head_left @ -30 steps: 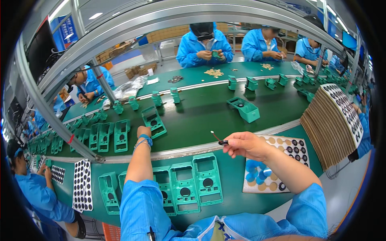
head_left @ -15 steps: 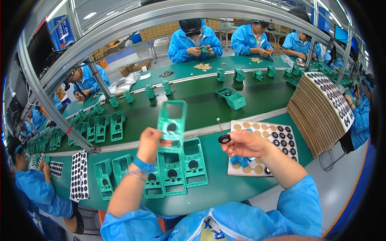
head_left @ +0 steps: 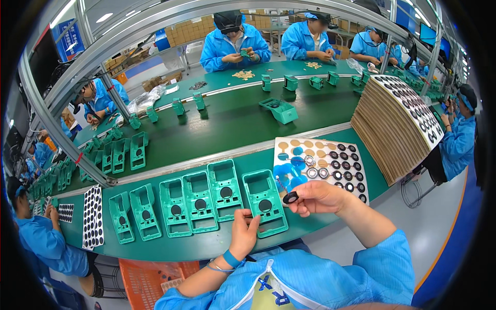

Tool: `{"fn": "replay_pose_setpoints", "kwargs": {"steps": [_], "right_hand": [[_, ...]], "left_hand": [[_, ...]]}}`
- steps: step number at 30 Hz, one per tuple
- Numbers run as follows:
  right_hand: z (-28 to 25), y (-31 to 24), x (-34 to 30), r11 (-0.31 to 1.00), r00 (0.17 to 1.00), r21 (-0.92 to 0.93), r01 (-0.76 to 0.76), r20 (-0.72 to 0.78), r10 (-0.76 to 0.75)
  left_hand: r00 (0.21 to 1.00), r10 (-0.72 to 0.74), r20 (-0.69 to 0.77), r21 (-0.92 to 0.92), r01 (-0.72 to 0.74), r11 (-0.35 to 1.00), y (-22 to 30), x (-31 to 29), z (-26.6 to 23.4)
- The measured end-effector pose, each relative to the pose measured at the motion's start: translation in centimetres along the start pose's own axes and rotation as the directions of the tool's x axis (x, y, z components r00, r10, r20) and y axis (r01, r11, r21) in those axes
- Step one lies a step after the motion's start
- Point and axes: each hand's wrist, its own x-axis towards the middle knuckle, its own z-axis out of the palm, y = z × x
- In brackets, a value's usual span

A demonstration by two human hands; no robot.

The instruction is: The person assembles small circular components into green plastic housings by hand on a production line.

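My left hand [head_left: 244,231] grips the lower left edge of a green plastic housing [head_left: 283,226], which lies on the bench at the right end of a row. A round black disc sits inside that housing's opening. Between the thumb and fingers of my right hand [head_left: 323,197] is a small black round speaker [head_left: 290,198] with a thin wire, just right of this housing. Under and behind it lies a white sheet [head_left: 281,144] bearing several black round speakers [head_left: 337,175], tan circles and blue film pieces. More green housings [head_left: 196,199] with black discs lie left of my left hand.
Beyond the bench runs a green conveyor [head_left: 206,139] carrying several green housings. A tall cardboard stack [head_left: 374,139] with dotted sheets stands at the right. A sheet of black discs [head_left: 93,217] lies far left; an orange crate [head_left: 139,284] is below the bench. Co-workers sit across the conveyor and at both sides.
My left hand has lowered the green housing from the air onto the bench, at the right end of the row. My right hand still holds the speaker, now lower and nearer that housing.
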Motion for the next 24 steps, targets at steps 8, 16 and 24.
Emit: {"fn": "replay_pose_setpoints", "kwargs": {"steps": [8,16,24], "right_hand": [[-0.9,3.1,1.5,0.975,0.987,0.16,-0.157,0.069,0.148],[0.0,4.7,2.7,0.913,0.948,0.281,-0.296,0.208,0.243],[0.9,6.3,2.2,0.898,0.973,0.381,-0.218,0.156,0.17]], "left_hand": [[0.916,0.251,0.313,0.292,-0.344,0.893,6.0,0.3,-1.3],[0.761,0.267,0.591,-0.035,-0.307,0.951,5.5,2.9,-2.0],[0.853,0.149,0.501,-0.337,0.034,0.941,4.0,1.9,-1.0]]}}
